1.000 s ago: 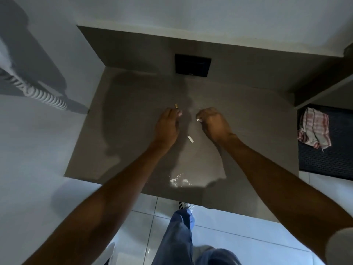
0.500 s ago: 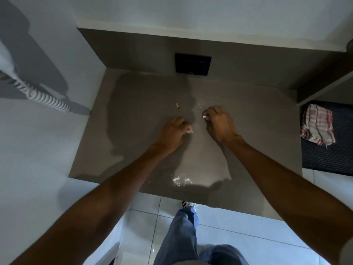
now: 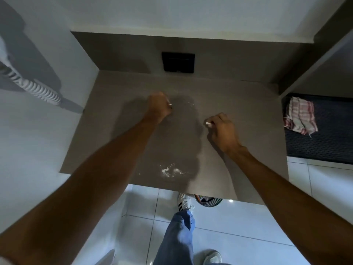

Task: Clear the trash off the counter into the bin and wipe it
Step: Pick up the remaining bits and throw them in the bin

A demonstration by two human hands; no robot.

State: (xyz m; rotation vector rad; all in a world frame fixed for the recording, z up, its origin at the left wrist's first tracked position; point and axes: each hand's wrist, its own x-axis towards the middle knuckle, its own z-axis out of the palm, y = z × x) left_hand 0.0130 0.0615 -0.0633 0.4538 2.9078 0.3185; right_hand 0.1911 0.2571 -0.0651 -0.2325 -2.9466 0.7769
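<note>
My left hand [image 3: 159, 106] rests as a fist on the grey counter [image 3: 248, 115], with a small white scrap [image 3: 169, 105] poking out between its fingers. My right hand [image 3: 222, 129] is closed too, pinching another small white scrap [image 3: 207, 123] at its fingertips. White crumbs [image 3: 171, 170] lie near the counter's front edge, and a few faint specks [image 3: 191, 103] lie between the hands further back. The rim of a bin [image 3: 209, 200] shows on the floor under the counter's front edge. The small tan scrap from before is out of sight.
A striped red-and-white cloth [image 3: 299, 115] lies on a dark mat [image 3: 328, 134] to the right. A black wall plate [image 3: 178, 62] sits on the back wall. A coiled white cord [image 3: 32, 87] hangs at the left wall. My legs and shoes stand on pale floor tiles.
My left hand moved back and left over the spot where the tan scrap lay and closed. My right hand drew back toward me, still pinching its white scrap. The camera moved and the bin rim came into view.
</note>
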